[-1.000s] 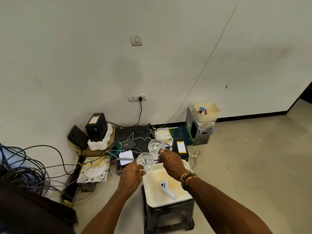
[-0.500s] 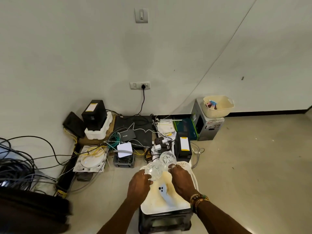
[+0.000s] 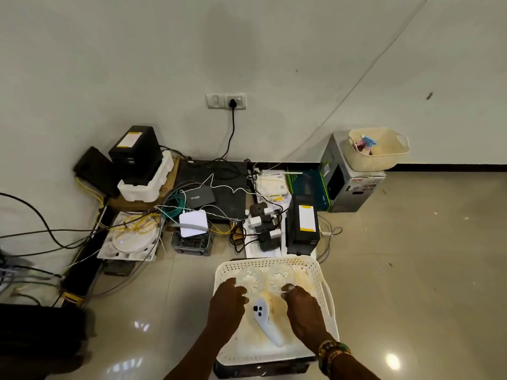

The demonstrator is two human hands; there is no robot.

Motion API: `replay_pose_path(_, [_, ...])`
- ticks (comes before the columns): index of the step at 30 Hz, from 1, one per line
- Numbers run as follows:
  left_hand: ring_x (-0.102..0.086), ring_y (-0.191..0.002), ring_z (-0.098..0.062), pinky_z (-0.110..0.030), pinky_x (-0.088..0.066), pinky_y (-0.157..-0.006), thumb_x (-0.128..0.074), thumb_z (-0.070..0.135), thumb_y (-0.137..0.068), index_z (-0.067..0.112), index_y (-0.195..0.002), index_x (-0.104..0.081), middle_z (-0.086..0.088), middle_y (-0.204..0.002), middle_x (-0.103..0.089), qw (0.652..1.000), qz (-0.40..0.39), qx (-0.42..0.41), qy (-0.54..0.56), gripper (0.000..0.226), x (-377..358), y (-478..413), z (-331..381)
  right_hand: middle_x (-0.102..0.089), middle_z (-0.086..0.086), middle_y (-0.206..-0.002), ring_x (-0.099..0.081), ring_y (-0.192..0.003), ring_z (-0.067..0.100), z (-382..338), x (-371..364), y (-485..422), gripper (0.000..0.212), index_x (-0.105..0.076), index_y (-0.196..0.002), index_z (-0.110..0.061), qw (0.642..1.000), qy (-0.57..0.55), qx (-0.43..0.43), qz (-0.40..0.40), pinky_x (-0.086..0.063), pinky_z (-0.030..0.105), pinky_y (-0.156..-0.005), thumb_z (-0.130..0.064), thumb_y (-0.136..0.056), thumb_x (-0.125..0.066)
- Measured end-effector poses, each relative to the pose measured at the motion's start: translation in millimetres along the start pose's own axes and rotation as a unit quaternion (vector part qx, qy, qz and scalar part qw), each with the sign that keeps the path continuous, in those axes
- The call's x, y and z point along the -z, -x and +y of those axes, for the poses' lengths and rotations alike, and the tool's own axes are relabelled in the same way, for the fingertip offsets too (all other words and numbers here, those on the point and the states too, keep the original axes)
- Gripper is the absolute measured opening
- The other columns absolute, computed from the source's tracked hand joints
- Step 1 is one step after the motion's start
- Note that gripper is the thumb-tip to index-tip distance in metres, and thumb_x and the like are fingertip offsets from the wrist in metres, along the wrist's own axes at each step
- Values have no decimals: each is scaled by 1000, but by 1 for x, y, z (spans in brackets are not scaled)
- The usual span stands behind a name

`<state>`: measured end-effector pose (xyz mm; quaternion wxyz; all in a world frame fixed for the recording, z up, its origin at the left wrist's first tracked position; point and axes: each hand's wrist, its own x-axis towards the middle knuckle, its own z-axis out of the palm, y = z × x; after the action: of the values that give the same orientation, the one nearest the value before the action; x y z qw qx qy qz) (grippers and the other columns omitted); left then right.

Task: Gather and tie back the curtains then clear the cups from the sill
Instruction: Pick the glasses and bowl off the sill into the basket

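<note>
The task looks to be in its last step: both cups are down in the white perforated plastic basket (image 3: 326,293), which sits on a dark stool (image 3: 260,370) at 6 o'clock in the view. No sill or curtain shows here.

The left hand (image 3: 226,304) holds one clear cut-glass cup (image 3: 250,278), its fingers (image 3: 241,293) curled against the near side of the glass. The right hand (image 3: 303,307), a beaded bracelet (image 3: 333,349) at its wrist, holds the second clear cut-glass cup (image 3: 280,275) the same way, fingers (image 3: 288,293) pinched on the near wall. The cups stand side by side in the far half of the basket, mouths up, each at 12 o'clock from the hand that carries it. Whether their bases rest on the basket floor I cannot tell.

What the release turns on is the white handheld controller (image 3: 264,319) lying between the two hands. Its long axis runs from 11 o'clock to 5 o'clock, its head just at 6 o'clock from the cups. Each hand is nearer its own cup, so nothing need cross. Once the fingers open, though, the right hand would probably have to draw back toward 6 o'clock alongside the controller's handle.

Beyond the basket at 12 o'clock, black boxes and tangled cables (image 3: 175,212) crowd the floor against the wall.
</note>
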<state>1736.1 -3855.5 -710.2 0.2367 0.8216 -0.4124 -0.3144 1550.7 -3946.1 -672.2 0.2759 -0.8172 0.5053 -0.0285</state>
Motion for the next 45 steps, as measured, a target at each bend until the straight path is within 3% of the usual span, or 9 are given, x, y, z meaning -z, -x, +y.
replay_pose_path(5, [-60,-85,8,-7,-46,-79,-63,6,-91,30,-121,-53,9,-119,-61,1000,-14,10,1,39,-24,-24,-32,-68,3,-111,-64,-105,24,15,-33,-27,24,-64,-118,-20,1000,-9,-18,4,-47,32,-88,-22,-102,-47])
replay_pose_path(9, [-66,-103,-14,-37,-55,-89,-63,6,-90,37,-112,-54,3,-125,-62,1000,-4,16,-4,39,-39,-35,-50,-68,6,-115,-64,-107,27,23,-49,-35,27,-64,-123,-17,1000,-3,-15,-15,-46,34,-89,-20,-102,-47])
replay_pose_path(14, [-44,-132,-9,-8,-25,-98,-58,16,-94,23,-122,-64,9,-144,-46,998,2,7,-69,29,-51,-44,-53,-69,8,-117,-65,-109,30,31,-67,-45,26,-67,-122,-16,999,-24,-28,-3,-49,38,-92,-19,-100,-53])
replay_pose_path(17, [-34,-139,-7,-8,-23,-98,-54,20,-98,27,-126,-62,9,-151,-38,997,6,8,-72,30,-56,-47,-57,-69,7,-114,-64,-107,30,35,-74,-49,27,-66,-123,-17,1000,-7,-17,-8,-48,38,-88,-18,-99,-52])
replay_pose_path(22, [-47,-126,-6,-11,-33,-95,-58,15,-95,24,-122,-63,11,-141,-47,997,7,-1,-72,29,-58,-48,-60,-68,6,-115,-63,-107,30,42,-83,-55,28,-64,-125,-17,1000,-3,-11,-8,-47,37,-87,-19,-100,-51])
replay_pose_path(29, [-63,-105,-17,-37,-55,-88,-64,3,-88,16,-120,-62,-1,-125,-63,1000,-12,26,-1,35,-63,-57,-62,-66,3,-119,-62,-110,26,50,-90,-58,30,-61,-128,-22,999,10,-16,-33,-45,33,-87,-22,-102,-48])
replay_pose_path(35, [-55,-116,-11,-25,-47,-92,-60,21,-93,23,-113,-70,7,-130,-56,996,8,8,-90,22,-60,-56,-60,-65,3,-119,-60,-111,26,58,-97,-58,29,-59,-128,-22,998,31,-20,-49,-44,34,-87,-23,-102,-46])
replay_pose_path(40, [-45,-131,-13,-27,-43,-98,-53,35,-98,33,-142,-47,10,-146,-45,986,11,3,-164,44,-54,-51,-51,-62,1,-129,-59,-115,23,52,-94,-55,40,-48,-142,-25,997,38,-40,-61,-45,31,-92,-23,-103,-42])
replay_pose_path(45, [-45,-133,-15,-28,-49,-97,-60,13,-92,31,-157,-14,4,-157,-33,990,34,-7,-140,82,-52,-30,-56,-61,-2,-126,-63,-105,20,42,-84,-40,63,-25,-155,-28,994,77,-72,-30,-48,31,-82,-14,-96,-42])
